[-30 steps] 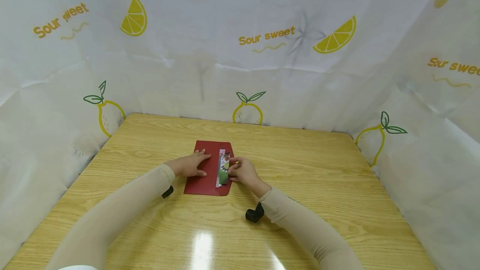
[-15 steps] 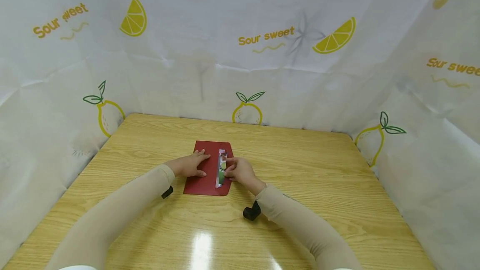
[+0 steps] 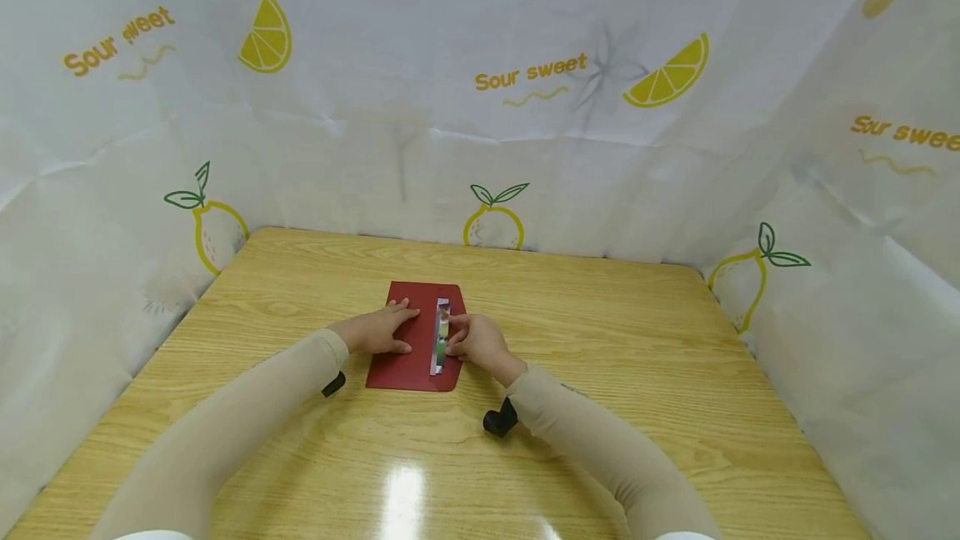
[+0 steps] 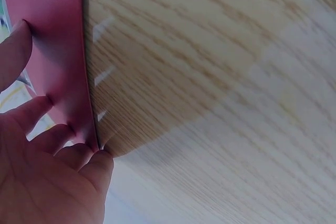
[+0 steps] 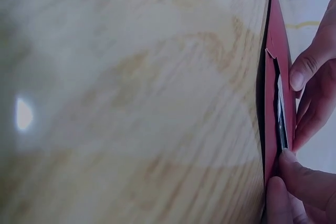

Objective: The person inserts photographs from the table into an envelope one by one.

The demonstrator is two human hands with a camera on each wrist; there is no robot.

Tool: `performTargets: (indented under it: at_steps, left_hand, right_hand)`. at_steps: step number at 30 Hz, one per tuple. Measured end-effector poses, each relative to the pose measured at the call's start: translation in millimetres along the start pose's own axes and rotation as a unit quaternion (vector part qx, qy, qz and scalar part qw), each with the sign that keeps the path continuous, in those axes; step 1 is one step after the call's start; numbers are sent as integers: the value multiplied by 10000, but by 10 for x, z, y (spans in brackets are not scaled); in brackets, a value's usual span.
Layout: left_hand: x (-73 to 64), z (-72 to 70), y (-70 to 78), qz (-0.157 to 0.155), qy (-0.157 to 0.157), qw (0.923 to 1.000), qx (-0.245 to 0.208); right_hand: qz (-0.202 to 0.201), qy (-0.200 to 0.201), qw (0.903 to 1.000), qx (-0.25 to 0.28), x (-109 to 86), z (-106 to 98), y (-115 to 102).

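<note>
A red envelope [image 3: 403, 372] lies flat on the table, its flap side to the right. Out of its opening shows a narrow strip of colourful photo cards [image 3: 442, 333], with the rest hidden inside the envelope. My left hand [image 3: 381, 330] rests on the envelope's left part, fingers spread and straight. At the cards' right edge, my right hand [image 3: 482, 342] pinches the photo card between thumb and fingers. The right wrist view shows the thumb [image 5: 294, 163] against the edge of the thin stack in the envelope's mouth [image 5: 271, 87].
A wooden table [image 3: 600, 340] extends around the envelope. White cloth [image 3: 360, 123] printed with lemons hangs behind it and on both sides. A black wrist mount [image 3: 500, 418] sits below the right wrist, another [image 3: 334, 384] below the left.
My right hand has moved slightly left, and the photo card has slid left with it, deeper into the envelope. Less of its picture shows. The left hand stays in place.
</note>
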State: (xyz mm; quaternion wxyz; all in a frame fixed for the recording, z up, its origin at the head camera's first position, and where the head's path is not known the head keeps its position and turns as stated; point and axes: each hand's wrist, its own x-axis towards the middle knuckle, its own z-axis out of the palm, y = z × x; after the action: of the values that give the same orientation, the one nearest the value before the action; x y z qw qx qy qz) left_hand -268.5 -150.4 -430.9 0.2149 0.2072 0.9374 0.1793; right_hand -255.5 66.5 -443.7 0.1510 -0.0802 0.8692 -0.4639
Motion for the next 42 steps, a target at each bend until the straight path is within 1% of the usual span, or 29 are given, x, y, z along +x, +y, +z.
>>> performTargets:
  at_steps: [7, 17, 22, 28, 32, 35, 36, 39, 42]
  left_hand:
    - [-8, -2, 2, 3, -14, 10000, -24]
    - [-2, -3, 3, -25, -8, 10000, -26]
    - [6, -1, -5, -28, -1, 10000, 1]
    - [3, -4, 5, -24, 5, 10000, 22]
    - [9, -5, -8, -4, -11, 10000, -43]
    - [4, -13, -18, 52, -39, 9999, -123]
    - [-1, -15, -24, 119, -26, 9999, -110]
    - [-12, -24, -20, 168, -34, 9998, -116]
    - [-2, -10, -24, 142, -20, 9998, -119]
  right_hand:
    - [82, 100, 9999, -93, -8, 13, -29]
    - [59, 97, 9999, -58, -6, 14, -30]
    - [101, 60, 9999, 3, 17, 17, -16]
    - [165, 59, 9998, -58, 26, 24, -19]
    - [167, 58, 9998, -110, 26, 21, -24]
    - [151, 30, 9998, -107, 21, 17, -29]
    - [160, 16, 9998, -94, 19, 14, -32]
    - [190, -13, 9998, -17, 9, 4, -46]
    - [244, -40, 9997, 51, 11, -2, -47]
